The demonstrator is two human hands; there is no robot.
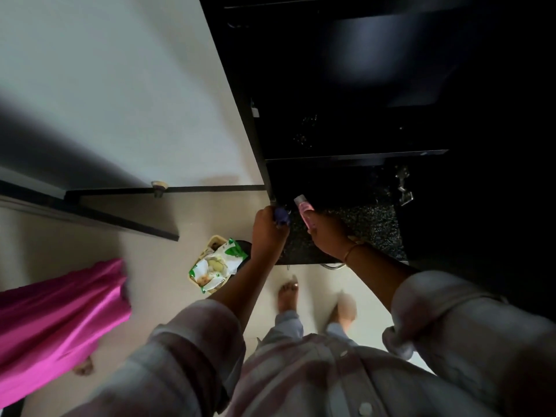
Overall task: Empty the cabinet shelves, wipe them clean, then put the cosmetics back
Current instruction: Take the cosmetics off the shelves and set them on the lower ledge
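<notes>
I look down into a dark open cabinet (346, 85) with black shelves. My left hand (269, 233) grips a small blue-purple item (281, 216) at the front left corner of the bottom speckled shelf (370, 227). My right hand (326, 236) holds a pink bottle (305, 210) with a clear cap, tilted over that same shelf. The shelf above (355, 155) looks bare, though it is very dark.
The cabinet's white door (120, 85) stands open to the left. A green-and-white wipes pack (215, 266) lies over a basket on the pale floor. A person in a magenta garment (54, 320) stands at the left. My feet (288, 296) are below the shelf.
</notes>
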